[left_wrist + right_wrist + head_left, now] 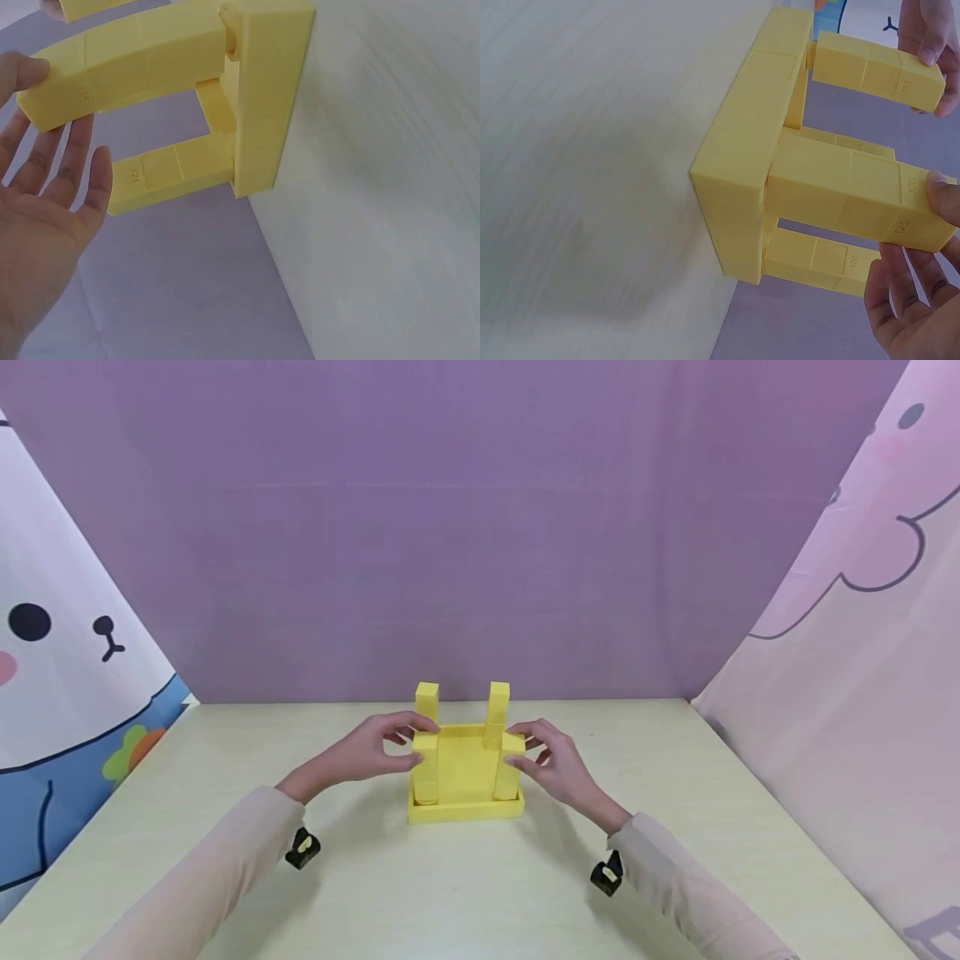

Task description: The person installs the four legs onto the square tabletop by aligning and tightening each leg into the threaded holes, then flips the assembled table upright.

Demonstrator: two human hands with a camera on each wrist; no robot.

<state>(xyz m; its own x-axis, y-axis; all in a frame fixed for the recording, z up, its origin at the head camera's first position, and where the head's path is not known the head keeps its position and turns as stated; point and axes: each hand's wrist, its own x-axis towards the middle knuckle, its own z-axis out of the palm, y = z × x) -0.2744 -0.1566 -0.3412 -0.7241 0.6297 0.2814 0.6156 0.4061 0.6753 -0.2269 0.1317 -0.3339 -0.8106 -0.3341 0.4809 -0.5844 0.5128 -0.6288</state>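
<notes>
A yellow block frame stands on the table: a shallow square base (465, 812) with an upright post near each corner. My left hand (378, 745) grips the top of the near left post (426, 772), thumb on one side and fingers on the other. In the left wrist view, a rounded piece shows where this post (150, 56) meets the base. My right hand (557, 764) holds the top of the near right post (508, 772) between thumb and fingers. Embossed numbers mark that post (840, 184) in the right wrist view. Behind, the far left post (427, 700) and far right post (498, 706) stand untouched.
The pale wood-patterned table (465, 893) extends around the base. A purple backdrop (450, 543) rises behind its far edge, with printed cloths on the left (67, 610) and right (862, 693). Black wrist devices hang by both sleeves.
</notes>
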